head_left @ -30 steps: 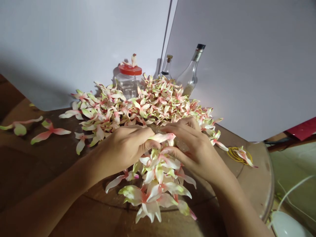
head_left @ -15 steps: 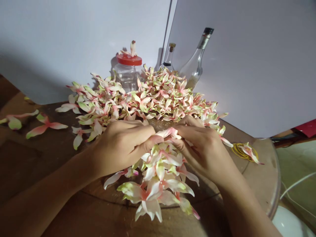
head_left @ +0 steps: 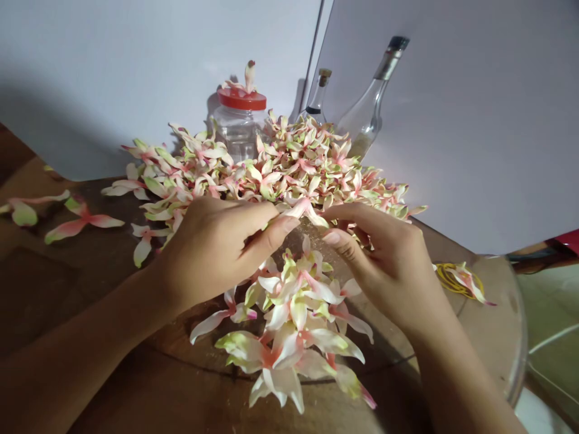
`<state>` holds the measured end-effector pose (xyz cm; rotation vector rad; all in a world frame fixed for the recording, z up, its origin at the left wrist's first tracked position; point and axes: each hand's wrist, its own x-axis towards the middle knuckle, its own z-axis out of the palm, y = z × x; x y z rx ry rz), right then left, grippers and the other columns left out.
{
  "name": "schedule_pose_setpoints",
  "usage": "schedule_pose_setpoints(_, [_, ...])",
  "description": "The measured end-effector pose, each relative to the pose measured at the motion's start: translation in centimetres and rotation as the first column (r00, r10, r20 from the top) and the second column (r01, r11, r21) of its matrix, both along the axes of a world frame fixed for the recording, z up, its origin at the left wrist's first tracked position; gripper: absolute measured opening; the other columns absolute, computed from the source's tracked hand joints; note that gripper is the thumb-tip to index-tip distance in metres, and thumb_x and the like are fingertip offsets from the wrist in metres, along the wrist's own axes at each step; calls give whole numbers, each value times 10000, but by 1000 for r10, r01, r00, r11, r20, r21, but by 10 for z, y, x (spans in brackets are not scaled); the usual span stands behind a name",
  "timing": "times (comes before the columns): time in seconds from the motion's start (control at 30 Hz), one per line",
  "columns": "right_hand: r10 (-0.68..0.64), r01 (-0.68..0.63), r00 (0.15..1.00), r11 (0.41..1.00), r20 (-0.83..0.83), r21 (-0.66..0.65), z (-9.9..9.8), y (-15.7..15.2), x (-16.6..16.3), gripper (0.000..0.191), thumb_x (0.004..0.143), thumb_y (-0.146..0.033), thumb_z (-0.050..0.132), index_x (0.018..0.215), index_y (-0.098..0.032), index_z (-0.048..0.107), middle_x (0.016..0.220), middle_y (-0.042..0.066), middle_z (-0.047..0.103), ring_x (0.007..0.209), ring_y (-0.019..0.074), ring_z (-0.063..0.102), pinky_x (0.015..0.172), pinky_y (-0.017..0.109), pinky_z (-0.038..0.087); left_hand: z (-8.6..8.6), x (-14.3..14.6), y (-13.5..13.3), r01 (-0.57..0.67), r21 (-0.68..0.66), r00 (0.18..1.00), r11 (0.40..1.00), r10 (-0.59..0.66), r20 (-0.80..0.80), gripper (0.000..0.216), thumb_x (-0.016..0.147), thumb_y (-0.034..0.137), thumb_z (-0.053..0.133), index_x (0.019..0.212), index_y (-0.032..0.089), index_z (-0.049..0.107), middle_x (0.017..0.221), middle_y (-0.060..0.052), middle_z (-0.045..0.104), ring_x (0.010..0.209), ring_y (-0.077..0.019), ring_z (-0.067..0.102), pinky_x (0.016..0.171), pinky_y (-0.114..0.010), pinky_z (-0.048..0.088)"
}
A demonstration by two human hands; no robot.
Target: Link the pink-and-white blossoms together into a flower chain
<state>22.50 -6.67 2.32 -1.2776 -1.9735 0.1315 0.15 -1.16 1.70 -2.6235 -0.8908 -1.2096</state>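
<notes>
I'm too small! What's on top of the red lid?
A pale pink-tipped flower sits on the round red lid of the clear jar; the lid under it is hidden.

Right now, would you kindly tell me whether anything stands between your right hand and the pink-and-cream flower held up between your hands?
Nothing visible does: the pink-and-cream flower lies close by the right hand, with no object in the gap.

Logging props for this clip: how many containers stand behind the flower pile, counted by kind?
Clear jar with red lid: 1
Tall glass bottle: 1
Small glass bottle: 1
Total: 3
</notes>
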Motion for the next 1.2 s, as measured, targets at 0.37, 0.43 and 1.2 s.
schedule_pose_setpoints(0.37, [53, -107, 982, 947, -183, -303, -1, -1, -7, 387, 998, -505, 621, 1184, -187, 739, 864, 38, 715, 716, 170, 599, 646, 287, 441, 0, 1, 0, 18, 93, 999, 995, -14, -49, 369, 1041, 313, 537, 698, 194, 602, 542, 43, 469, 510, -108, 460, 544, -276, 295])
schedule_pose_setpoints(0.43, [48, -110, 978, 945, -201, -309, -3, -1, -7, 396, 975, -508, 655, 1184, -186, 752, 868, 38, 720, 751, 182, 618, 669, 291, 458, 0, 1, -1, 35, 97, 998, 995, -29, -57, 367, 1040, 292, 539, 689, 193, 585, 544, 44, 455, 517, -107, 461, 552, -277, 297])
schedule_pose_setpoints(1.2, [142, -240, 934, 930, -329, -279, -8, 2, -9, 240, 956, -401, 719, 982, -175, 796, 836, 13, 740, 740, 144, 641, 670, 243, 478, 5, 6, -8, -2, 0, 999, 1000, 2, -50, 438, 973, 292, 581, 577, 190, 424, 483, 74, 257, 442, -84, 250, 522, -277, 204])
